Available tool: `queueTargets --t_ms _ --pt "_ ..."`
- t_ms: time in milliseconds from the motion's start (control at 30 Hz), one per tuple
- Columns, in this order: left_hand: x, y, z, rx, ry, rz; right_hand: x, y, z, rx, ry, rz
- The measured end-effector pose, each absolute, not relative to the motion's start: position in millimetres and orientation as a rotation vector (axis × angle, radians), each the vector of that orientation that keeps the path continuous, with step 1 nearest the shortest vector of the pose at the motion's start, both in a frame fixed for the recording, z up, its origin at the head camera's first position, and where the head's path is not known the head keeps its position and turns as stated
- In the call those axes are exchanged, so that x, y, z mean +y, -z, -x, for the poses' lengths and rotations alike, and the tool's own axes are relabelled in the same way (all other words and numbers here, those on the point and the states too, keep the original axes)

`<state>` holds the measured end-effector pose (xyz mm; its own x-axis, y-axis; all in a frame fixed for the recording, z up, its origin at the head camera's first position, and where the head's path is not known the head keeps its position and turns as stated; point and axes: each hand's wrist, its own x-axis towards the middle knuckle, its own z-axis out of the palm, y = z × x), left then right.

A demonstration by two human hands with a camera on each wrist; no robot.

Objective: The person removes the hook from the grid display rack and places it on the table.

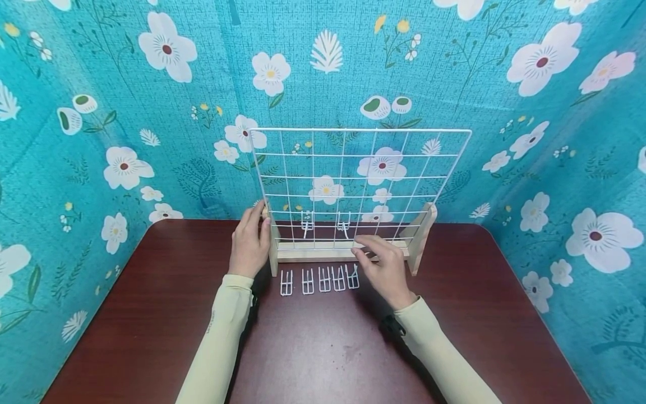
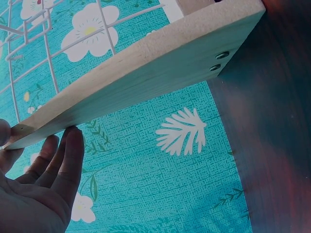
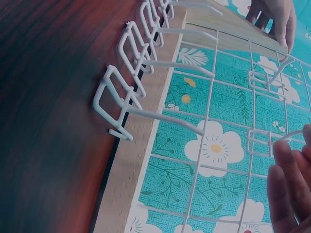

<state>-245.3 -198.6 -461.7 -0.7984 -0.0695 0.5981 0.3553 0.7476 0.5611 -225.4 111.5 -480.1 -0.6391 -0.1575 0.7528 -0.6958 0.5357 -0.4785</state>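
Observation:
A white wire grid panel (image 1: 375, 177) stands upright in a wooden base (image 1: 343, 255). My left hand (image 1: 249, 238) grips the upper end of the left wooden side piece (image 2: 126, 77), thumb on one face and fingers against the other. Two white wire hooks hang on the lower part of the grid: a left hook (image 1: 307, 223) and a right hook (image 1: 344, 223). Close beside the right hook's prong is my right hand (image 1: 383, 264), thumb and forefinger apart. In the right wrist view, the fingers (image 3: 286, 160) overlap that prong's end.
Several loose white hooks (image 1: 324, 279) lie in a row on the dark red table (image 1: 323, 348), just in front of the base, prongs pointing up. A second wooden side piece (image 1: 423, 238) holds the grid on the right. Flowered blue cloth (image 1: 202, 101) surrounds the table.

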Motion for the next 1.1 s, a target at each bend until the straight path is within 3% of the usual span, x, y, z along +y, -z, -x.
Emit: queueTargets --t_ms 1100 --pt "-197.4 460.5 243.2 -2.355 0.932 0.189 96.8 473.4 226.6 -2.09 -1.06 -0.681"
